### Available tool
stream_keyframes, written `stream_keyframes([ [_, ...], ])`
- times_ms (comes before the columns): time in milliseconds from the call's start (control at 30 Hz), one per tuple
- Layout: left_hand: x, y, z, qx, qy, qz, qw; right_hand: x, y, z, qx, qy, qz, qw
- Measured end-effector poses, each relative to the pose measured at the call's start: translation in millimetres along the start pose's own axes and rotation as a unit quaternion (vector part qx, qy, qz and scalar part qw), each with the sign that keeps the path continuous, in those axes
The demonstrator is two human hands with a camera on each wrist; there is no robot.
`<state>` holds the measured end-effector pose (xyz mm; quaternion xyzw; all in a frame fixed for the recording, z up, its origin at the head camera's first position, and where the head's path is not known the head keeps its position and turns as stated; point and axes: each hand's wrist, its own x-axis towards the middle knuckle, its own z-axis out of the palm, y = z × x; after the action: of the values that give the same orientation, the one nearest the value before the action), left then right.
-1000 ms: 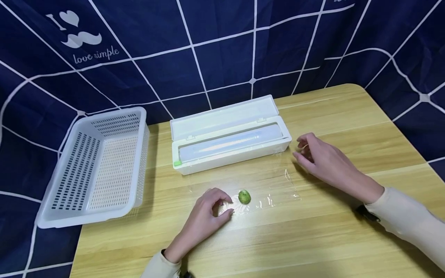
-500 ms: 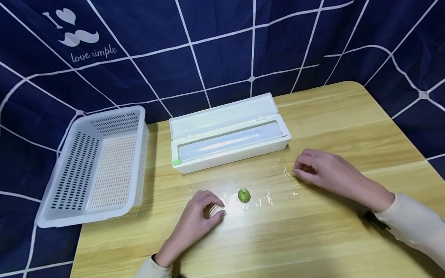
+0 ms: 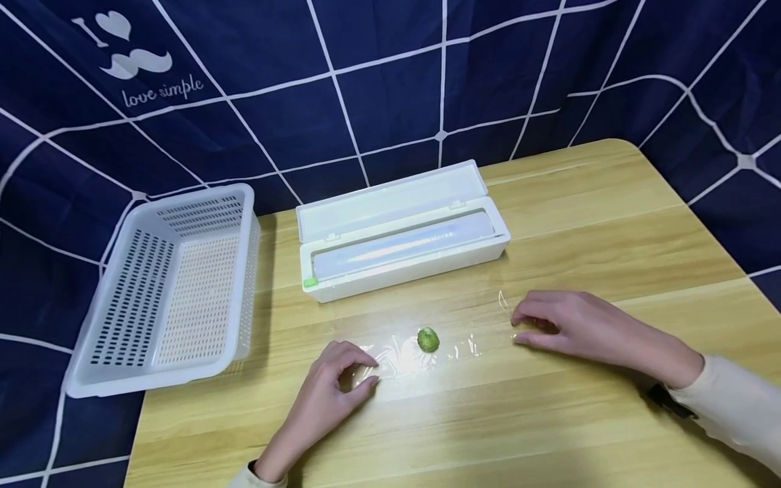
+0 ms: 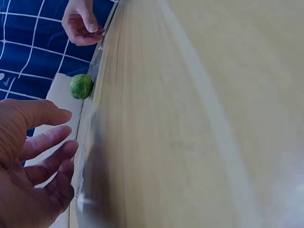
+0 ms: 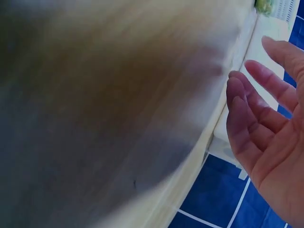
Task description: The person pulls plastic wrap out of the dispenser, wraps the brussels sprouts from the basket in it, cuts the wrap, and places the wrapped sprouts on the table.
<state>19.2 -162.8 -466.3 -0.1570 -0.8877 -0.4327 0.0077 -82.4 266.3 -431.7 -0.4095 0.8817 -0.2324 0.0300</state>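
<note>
A green Brussels sprout [image 3: 428, 339] sits on a sheet of clear cling film [image 3: 396, 356] spread over the wooden table. At the sheet's left end is my left hand [image 3: 332, 390], its thumb and fingers parted in a loose curve; the left wrist view shows this hand [image 4: 35, 161] with nothing in its grasp. My right hand [image 3: 570, 322] is by the sheet's right end, fingertips right at the film. In the right wrist view its fingers [image 5: 251, 107] bend gently, apart from the thumb. The transparent film's edges are hard to see.
Behind the sprout lies a long white cling film box [image 3: 403, 268], its lid [image 3: 390, 203] raised and a roll [image 3: 405, 247] inside. A green slider [image 3: 310, 282] is on its left end. A white perforated basket [image 3: 244, 285] stands at left, and dark blue checked cloth [image 3: 390, 102] hangs behind.
My left hand has drawn back to the left, away from the sprout. The right hand has come down from beside the box to the film's right end. The sprout stays on the film.
</note>
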Motion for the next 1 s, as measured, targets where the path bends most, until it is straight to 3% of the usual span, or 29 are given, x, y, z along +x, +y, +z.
stream_keyframes([
  [167,-3.4,-1.5,-2.9,0.018,0.012,-0.009,0.9997,-2.5,-1,3,0.003,-0.009,0.004,0.9999],
  [667,-17.1,-6.3,-14.7,0.031,0.003,-0.047,0.9984,-6.7,4,11,0.02,-0.001,-0.044,0.9988],
  [1000,-23.9,-13.0,-16.2,0.056,0.019,-0.023,0.998,-0.4,4,11,0.012,-0.013,-0.045,0.9988],
])
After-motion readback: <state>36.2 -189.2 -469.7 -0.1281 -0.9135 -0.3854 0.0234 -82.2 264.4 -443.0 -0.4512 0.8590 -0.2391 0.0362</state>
